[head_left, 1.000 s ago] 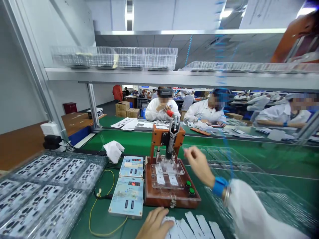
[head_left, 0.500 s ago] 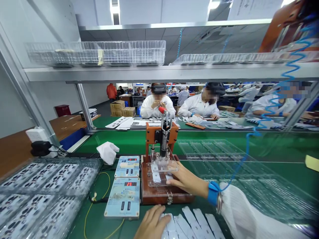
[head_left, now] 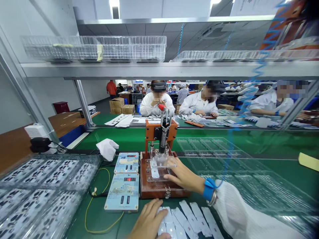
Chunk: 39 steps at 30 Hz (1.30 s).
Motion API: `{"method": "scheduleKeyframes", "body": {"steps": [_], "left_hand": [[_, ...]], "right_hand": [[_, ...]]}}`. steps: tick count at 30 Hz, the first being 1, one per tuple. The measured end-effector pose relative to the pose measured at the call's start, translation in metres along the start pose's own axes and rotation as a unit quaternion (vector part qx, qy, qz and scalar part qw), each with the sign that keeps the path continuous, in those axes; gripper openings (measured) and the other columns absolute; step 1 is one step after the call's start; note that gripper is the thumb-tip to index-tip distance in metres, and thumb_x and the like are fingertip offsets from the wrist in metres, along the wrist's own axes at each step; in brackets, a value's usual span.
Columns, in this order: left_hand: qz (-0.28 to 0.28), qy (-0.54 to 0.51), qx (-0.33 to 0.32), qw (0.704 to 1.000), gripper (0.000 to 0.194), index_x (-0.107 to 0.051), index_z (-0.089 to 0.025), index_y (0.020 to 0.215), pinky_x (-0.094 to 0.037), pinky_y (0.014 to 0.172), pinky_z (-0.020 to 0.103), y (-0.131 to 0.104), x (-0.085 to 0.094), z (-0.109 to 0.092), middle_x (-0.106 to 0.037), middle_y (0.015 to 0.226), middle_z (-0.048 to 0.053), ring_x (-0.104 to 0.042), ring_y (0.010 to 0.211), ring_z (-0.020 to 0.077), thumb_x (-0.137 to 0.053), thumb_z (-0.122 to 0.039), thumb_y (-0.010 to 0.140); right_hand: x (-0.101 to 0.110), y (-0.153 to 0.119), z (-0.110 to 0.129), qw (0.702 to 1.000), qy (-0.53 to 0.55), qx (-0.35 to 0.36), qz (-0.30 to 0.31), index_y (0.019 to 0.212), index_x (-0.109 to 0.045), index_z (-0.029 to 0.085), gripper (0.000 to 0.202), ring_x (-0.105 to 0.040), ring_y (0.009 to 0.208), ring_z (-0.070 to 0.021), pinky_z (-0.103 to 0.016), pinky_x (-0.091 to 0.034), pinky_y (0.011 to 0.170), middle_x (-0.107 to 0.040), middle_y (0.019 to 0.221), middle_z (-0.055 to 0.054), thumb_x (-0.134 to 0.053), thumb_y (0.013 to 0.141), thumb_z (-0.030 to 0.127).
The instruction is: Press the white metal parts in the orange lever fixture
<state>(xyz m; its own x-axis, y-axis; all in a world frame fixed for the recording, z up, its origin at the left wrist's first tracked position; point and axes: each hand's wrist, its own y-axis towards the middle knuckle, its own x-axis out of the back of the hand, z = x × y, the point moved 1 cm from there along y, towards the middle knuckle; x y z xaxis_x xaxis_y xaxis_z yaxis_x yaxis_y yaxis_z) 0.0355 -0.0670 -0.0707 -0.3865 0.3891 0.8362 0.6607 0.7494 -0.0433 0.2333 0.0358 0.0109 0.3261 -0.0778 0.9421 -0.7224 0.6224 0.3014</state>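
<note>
My left hand point(head_left: 148, 220) lies on the green bench beside several thin white strips point(head_left: 191, 217), its fingers stretched out and its thumb apart at the near strips. My right hand point(head_left: 185, 176) reaches onto a small press fixture point(head_left: 165, 192) with a brown base, fingers extended and thumb spread. Its fingertips are at the clear acrylic plate point(head_left: 149, 164) and partly hidden there. A white strip point(head_left: 155, 172) lies in the fixture left of my thumb. Over the plate stands the orange press frame point(head_left: 151, 132) with a red-tipped lever point(head_left: 161, 107). A blue wrist strap point(head_left: 209, 189) circles my right wrist.
Two light-blue counter boxes point(head_left: 122, 192) with red digits stand left of the fixture. Clear trays of patterned parts point(head_left: 37, 196) fill the left side; clear trays point(head_left: 224, 166) lie at right. A coiled blue cord point(head_left: 259, 66) hangs at right. Co-workers point(head_left: 157, 103) sit opposite.
The view has shifted slightly. The white piece that showed by my right thumb is now out of sight. Both counter displays read differently, and the blue cord has swung left.
</note>
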Motion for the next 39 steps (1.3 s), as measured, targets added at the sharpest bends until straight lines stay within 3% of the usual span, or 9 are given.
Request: {"method": "scheduleKeyframes", "body": {"steps": [5, 9, 15, 24, 28, 31, 33, 36, 39], "left_hand": [[-0.023, -0.003, 0.014, 1.000, 0.048, -0.046, -0.020, 0.135, -0.027, 0.111, 0.050, -0.008, 0.008, -0.014, -0.034, 0.149, 0.012, -0.028, 0.137, 0.0299, -0.053, -0.038, 0.091], [-0.045, -0.006, 0.016, 0.999, 0.045, -0.047, -0.022, 0.134, -0.029, 0.110, 0.050, -0.011, 0.007, -0.015, -0.037, 0.147, 0.010, -0.031, 0.136, 0.0287, -0.053, -0.035, 0.091], [-0.061, 0.025, 0.002, 0.998, 0.045, -0.046, -0.023, 0.135, -0.032, 0.110, 0.050, -0.012, 0.004, -0.013, -0.037, 0.147, 0.009, -0.032, 0.136, 0.0278, -0.052, -0.035, 0.092], [-0.110, 0.081, -0.045, 0.990, 0.044, -0.045, -0.025, 0.135, -0.039, 0.105, 0.047, -0.012, -0.005, 0.002, -0.043, 0.143, 0.009, -0.039, 0.132, 0.0265, -0.043, -0.043, 0.095], [-0.130, 0.093, -0.070, 0.985, 0.047, -0.045, -0.026, 0.136, -0.042, 0.103, 0.044, -0.012, -0.009, 0.009, -0.043, 0.143, 0.008, -0.041, 0.131, 0.0269, -0.044, -0.046, 0.093], [-0.128, 0.106, -0.070, 0.984, 0.049, -0.045, -0.029, 0.136, -0.042, 0.102, 0.046, -0.013, -0.012, 0.013, -0.042, 0.145, 0.006, -0.040, 0.131, 0.0286, -0.045, -0.048, 0.092], [-0.120, 0.116, -0.062, 0.984, 0.050, -0.043, -0.030, 0.138, -0.043, 0.100, 0.047, -0.014, -0.015, 0.017, -0.041, 0.145, 0.006, -0.040, 0.131, 0.0295, -0.045, -0.049, 0.091], [-0.106, 0.125, -0.051, 0.985, 0.054, -0.039, -0.031, 0.141, -0.044, 0.099, 0.047, -0.014, -0.019, 0.023, -0.038, 0.147, 0.005, -0.039, 0.132, 0.0304, -0.045, -0.050, 0.090], [-0.093, 0.126, -0.040, 0.987, 0.055, -0.037, -0.032, 0.142, -0.044, 0.099, 0.049, -0.013, -0.020, 0.025, -0.037, 0.147, 0.005, -0.037, 0.133, 0.0310, -0.044, -0.050, 0.090]], "right_hand": [[0.004, 0.016, 0.020, 0.997, 0.000, 0.019, 0.081, 0.134, -0.047, 0.027, 0.043, -0.032, 0.134, -0.0265, -0.048, -0.023, 0.108, -0.035, 0.147, -0.010, -0.034, 0.096, 0.043], [0.009, 0.026, 0.030, 0.992, 0.003, -0.011, 0.123, 0.131, -0.050, 0.027, 0.040, -0.037, 0.132, -0.0242, -0.044, -0.026, 0.106, -0.041, 0.144, -0.007, -0.030, 0.098, 0.039], [0.000, 0.025, 0.021, 0.997, -0.022, 0.001, 0.072, 0.132, -0.046, 0.019, 0.053, -0.045, 0.122, -0.0274, -0.044, -0.029, 0.103, -0.051, 0.133, -0.013, -0.037, 0.093, 0.053], [0.010, 0.013, 0.030, 0.995, -0.075, 0.031, 0.061, 0.139, -0.039, 0.023, 0.053, -0.039, 0.122, -0.0240, -0.043, -0.028, 0.103, -0.045, 0.136, -0.012, -0.038, 0.093, 0.050], [0.039, -0.039, 0.033, 0.989, -0.108, -0.019, 0.101, 0.138, -0.041, 0.025, 0.059, -0.042, 0.107, -0.0250, -0.042, -0.035, 0.094, -0.046, 0.131, -0.013, -0.041, 0.089, 0.057], [0.073, -0.107, 0.029, 0.977, -0.082, -0.143, 0.138, 0.135, -0.045, 0.020, 0.061, -0.044, 0.096, -0.0248, -0.041, -0.040, 0.087, -0.054, 0.117, -0.013, -0.040, 0.088, 0.059], [0.092, -0.157, 0.022, 0.946, -0.076, -0.271, 0.157, 0.132, -0.048, 0.018, 0.060, -0.047, 0.091, -0.0252, -0.041, -0.042, 0.081, -0.058, 0.108, -0.013, -0.038, 0.089, 0.060], [0.103, -0.223, 0.011, 0.873, -0.103, -0.446, 0.170, 0.129, -0.050, 0.017, 0.057, -0.051, 0.089, -0.0267, -0.041, -0.042, 0.081, -0.060, 0.105, -0.013, -0.042, 0.089, 0.056], [0.095, -0.263, 0.003, 0.826, -0.122, -0.524, 0.168, 0.126, -0.052, 0.018, 0.052, -0.055, 0.091, -0.0269, -0.041, -0.040, 0.087, -0.062, 0.107, -0.012, -0.043, 0.088, 0.053]]}}
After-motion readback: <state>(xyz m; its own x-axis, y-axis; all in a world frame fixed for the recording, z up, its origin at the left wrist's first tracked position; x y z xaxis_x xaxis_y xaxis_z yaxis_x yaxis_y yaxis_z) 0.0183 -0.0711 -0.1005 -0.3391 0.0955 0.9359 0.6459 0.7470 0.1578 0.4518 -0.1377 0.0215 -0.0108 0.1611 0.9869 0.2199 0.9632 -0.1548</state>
